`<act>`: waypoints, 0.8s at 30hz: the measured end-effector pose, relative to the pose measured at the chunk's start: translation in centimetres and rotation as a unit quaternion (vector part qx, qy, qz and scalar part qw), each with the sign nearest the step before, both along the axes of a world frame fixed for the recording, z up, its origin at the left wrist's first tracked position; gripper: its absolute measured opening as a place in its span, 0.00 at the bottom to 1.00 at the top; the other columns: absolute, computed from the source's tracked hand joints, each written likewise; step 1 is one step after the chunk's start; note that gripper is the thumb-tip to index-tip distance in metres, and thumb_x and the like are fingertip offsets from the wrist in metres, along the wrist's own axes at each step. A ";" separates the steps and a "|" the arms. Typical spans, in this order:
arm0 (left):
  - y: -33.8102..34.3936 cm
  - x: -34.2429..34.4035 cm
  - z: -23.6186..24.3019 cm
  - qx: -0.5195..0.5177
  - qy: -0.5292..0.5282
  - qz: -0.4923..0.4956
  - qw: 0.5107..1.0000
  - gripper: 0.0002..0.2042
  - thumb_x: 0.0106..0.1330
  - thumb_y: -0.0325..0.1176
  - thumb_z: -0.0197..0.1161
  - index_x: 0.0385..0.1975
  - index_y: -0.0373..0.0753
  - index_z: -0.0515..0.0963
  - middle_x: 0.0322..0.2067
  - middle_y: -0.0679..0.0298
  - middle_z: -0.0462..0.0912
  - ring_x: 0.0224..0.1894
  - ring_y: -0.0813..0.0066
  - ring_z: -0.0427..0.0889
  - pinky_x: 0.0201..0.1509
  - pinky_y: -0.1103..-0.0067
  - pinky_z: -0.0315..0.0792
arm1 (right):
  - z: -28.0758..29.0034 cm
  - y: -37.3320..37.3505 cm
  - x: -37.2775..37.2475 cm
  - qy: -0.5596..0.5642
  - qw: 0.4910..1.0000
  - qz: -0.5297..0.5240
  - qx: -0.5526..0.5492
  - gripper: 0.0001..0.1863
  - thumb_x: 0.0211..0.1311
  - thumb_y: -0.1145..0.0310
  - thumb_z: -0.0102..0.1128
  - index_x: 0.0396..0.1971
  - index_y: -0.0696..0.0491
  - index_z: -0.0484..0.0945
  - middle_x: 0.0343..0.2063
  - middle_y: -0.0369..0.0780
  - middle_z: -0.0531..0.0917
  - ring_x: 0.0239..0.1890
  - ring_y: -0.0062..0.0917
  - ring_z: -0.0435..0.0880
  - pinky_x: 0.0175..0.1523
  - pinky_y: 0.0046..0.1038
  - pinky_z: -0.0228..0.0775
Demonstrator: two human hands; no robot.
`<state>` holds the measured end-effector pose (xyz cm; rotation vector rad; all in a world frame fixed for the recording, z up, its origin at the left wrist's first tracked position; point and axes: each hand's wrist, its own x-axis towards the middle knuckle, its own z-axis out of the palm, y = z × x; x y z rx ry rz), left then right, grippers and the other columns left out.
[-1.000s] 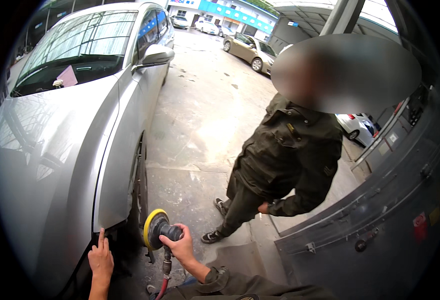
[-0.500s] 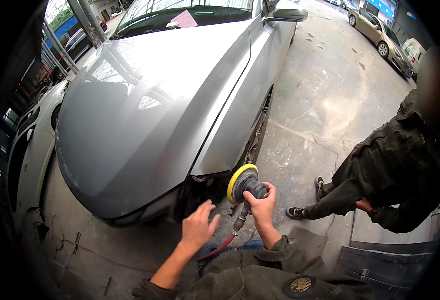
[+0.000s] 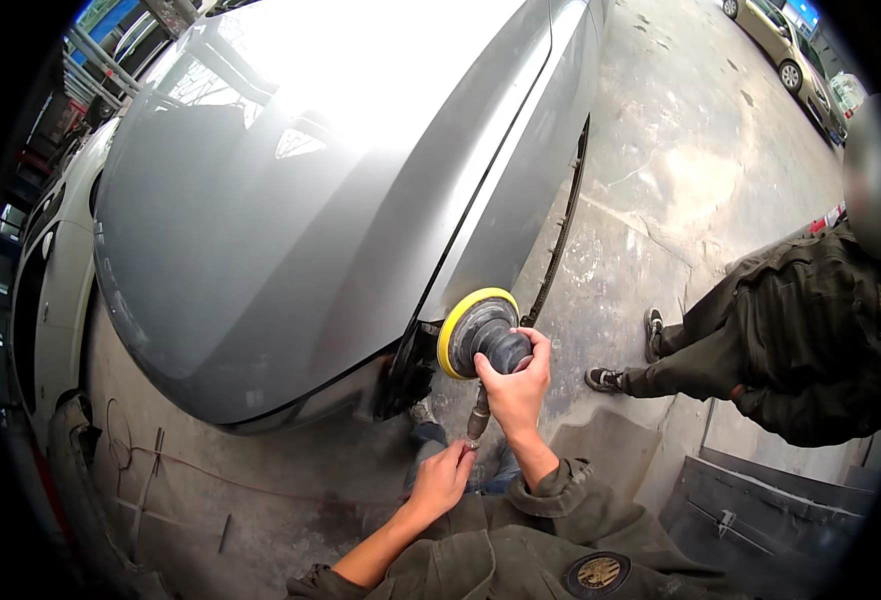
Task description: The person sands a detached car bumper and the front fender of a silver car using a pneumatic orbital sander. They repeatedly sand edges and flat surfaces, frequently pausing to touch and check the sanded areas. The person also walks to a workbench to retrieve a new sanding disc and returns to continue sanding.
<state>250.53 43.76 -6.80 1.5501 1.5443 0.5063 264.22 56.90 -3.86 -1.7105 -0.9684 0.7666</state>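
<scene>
Right hand [image 3: 518, 392] is gripping the sander [image 3: 482, 338] near the front corner of the fender [image 3: 520, 225]; left hand [image 3: 442, 482] is apparently pinching the hose fitting [image 3: 478, 416], sensibly relieving drag.

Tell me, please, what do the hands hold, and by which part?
The right hand holds the air sander by its rounded black top; the left hand grips the hose fitting at its lower end.
</scene>
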 end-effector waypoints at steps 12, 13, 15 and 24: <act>1.1 -0.6 0.2 0.002 -0.002 0.004 1.000 0.10 0.73 0.33 0.61 0.48 0.36 0.79 0.31 0.46 0.85 0.35 0.43 0.85 0.36 0.58 0.76 | -0.2 0.9 -0.8 -0.036 0.999 0.009 -0.009 0.33 0.44 0.66 0.80 0.52 0.55 0.73 0.41 0.38 0.75 0.27 0.25 0.70 0.38 0.31 0.69; 1.1 -0.6 0.3 0.006 -0.004 0.005 1.000 0.10 0.73 0.33 0.61 0.48 0.36 0.79 0.31 0.46 0.85 0.35 0.43 0.85 0.36 0.58 0.77 | -0.4 1.0 -0.8 -0.045 0.999 0.009 0.002 0.33 0.45 0.66 0.80 0.52 0.55 0.73 0.41 0.39 0.75 0.27 0.25 0.70 0.38 0.31 0.69; 1.2 -0.4 0.2 0.011 -0.009 0.010 1.000 0.09 0.73 0.33 0.61 0.48 0.36 0.79 0.31 0.46 0.85 0.35 0.43 0.85 0.36 0.58 0.77 | -0.6 1.2 -0.8 -0.064 0.998 0.008 0.023 0.33 0.46 0.66 0.80 0.52 0.55 0.72 0.42 0.39 0.74 0.28 0.26 0.70 0.38 0.32 0.69; 1.5 -0.1 0.6 -0.005 -0.002 0.025 1.000 0.09 0.72 0.31 0.63 0.46 0.35 0.81 0.32 0.48 0.85 0.35 0.46 0.87 0.36 0.64 0.78 | -0.1 1.7 -0.7 -0.076 0.997 0.032 0.012 0.33 0.47 0.65 0.80 0.52 0.55 0.71 0.44 0.40 0.74 0.27 0.26 0.71 0.37 0.34 0.70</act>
